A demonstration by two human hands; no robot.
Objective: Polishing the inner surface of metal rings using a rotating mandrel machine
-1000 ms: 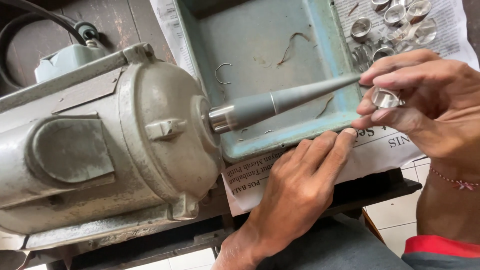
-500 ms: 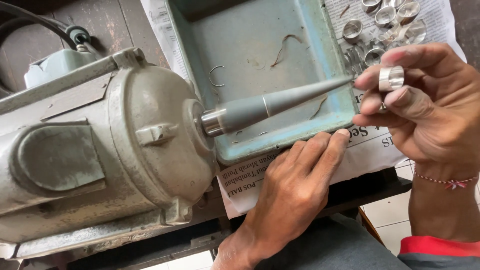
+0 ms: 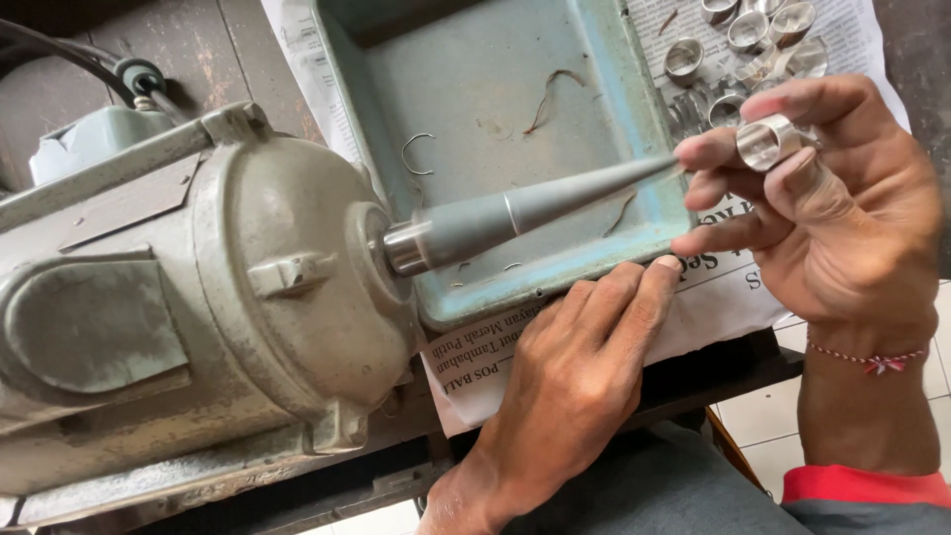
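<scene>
Holding a wide silver ring pinched between thumb and forefinger of the right hand, raised above the newspaper and just beside the tip of the tapered grey spindle. Remaining fingers of that hand curled loosely below the ring, not touching the spindle as far as can be told. Red cord bracelet around the right wrist.

Resting palm-down, left hand with fingers released and extended flat on the newspaper, fingertips touching or just short of the near rim of the blue-green metal tray. Nothing grasped by this hand.

Projecting from the worn grey motor housing left of both hands, spindle crossing above the tray toward the right fingers. Scattered in the tray: a few bent wire scraps. Grouped beyond the right fingers, on the newspaper: several more silver rings.

Supporting all items: dark, stained wooden table, newspaper spread beneath tray and rings. Black cable entering behind the motor. Pale tiled floor visible below the table edge, near the right forearm.
</scene>
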